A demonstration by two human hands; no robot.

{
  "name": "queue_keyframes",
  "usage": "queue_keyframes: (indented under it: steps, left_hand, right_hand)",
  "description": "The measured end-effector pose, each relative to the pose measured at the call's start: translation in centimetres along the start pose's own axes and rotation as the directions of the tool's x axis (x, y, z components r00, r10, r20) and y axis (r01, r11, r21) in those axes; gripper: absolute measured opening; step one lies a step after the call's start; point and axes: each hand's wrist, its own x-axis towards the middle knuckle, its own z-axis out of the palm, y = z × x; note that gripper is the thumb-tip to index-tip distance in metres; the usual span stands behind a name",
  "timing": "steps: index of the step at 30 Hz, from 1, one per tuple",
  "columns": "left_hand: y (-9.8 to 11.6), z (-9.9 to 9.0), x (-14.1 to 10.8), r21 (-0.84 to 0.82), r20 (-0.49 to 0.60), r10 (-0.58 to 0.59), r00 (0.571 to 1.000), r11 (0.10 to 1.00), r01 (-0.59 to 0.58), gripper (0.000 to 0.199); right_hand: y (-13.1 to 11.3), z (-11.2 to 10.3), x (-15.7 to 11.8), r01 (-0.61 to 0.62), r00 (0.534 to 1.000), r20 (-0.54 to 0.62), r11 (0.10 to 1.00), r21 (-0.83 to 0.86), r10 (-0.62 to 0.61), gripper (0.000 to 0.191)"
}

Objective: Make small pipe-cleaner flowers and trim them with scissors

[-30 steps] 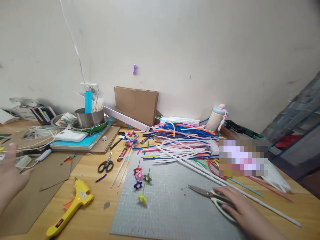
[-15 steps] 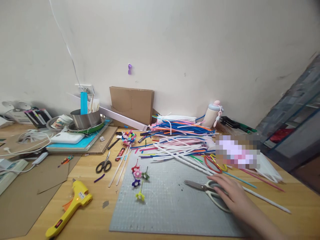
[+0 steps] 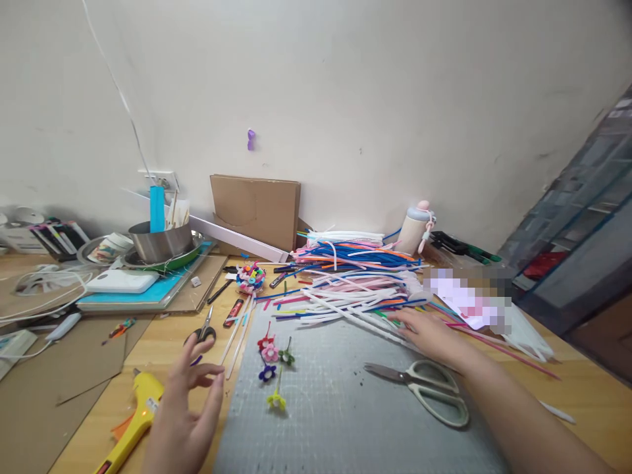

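My left hand (image 3: 187, 401) hovers over the table's left part with fingers spread and holding nothing, beside a yellow glue gun (image 3: 141, 408). My right hand (image 3: 427, 336) reaches with outstretched fingers to the near edge of a pile of pipe cleaners (image 3: 350, 289); its fingertips are at the white stems, and contact is hard to make out. Below that wrist, large scissors (image 3: 429, 388) with pale handles lie on a grey cutting mat (image 3: 326, 408). Several small pipe cleaner flowers (image 3: 269, 355), red, pink, green, dark blue and yellow, lie on the mat's left side.
Small black scissors (image 3: 202, 329) and clear glue sticks (image 3: 237, 342) lie left of the mat. Further back stand a metal pot (image 3: 160, 243), a cardboard piece (image 3: 257, 210) and a bottle (image 3: 415, 229). A white power strip (image 3: 17, 349) lies far left.
My right hand has left the large scissors' handles and moved up and left to the pipe cleaner pile. My left hand has come into view at lower left. The view has shifted slightly.
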Motion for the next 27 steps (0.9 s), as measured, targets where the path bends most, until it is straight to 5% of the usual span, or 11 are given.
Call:
queue_keyframes:
  steps: [8, 14, 22, 27]
  left_hand:
    - [-0.9, 1.3, 0.0, -0.124, 0.071, -0.133, 0.989, 0.982, 0.141, 0.065]
    - [-2.2, 1.7, 0.0, -0.095, 0.067, -0.098, 0.993, 0.990, 0.104, 0.063]
    - [-2.8, 1.6, 0.3, -0.056, 0.160, -0.094, 0.983, 0.993, 0.104, 0.057]
    - [-3.7, 1.8, 0.4, 0.094, 0.328, -0.026, 0.944, 0.996, -0.005, 0.036]
  right_hand:
    - [-0.5, 2.2, 6.6, -0.092, 0.995, 0.023, 0.992, -0.083, 0.094, 0.017]
    - [-1.2, 2.5, 8.8, -0.049, 0.998, 0.027, 0.992, -0.120, 0.053, 0.050]
    - [-1.4, 1.2, 8.7, -0.035, 0.998, 0.041, 0.975, -0.218, 0.045, 0.045]
    - [-3.3, -0.1, 6.6, -0.060, 0.998, -0.002, 0.972, -0.229, 0.061, 0.035]
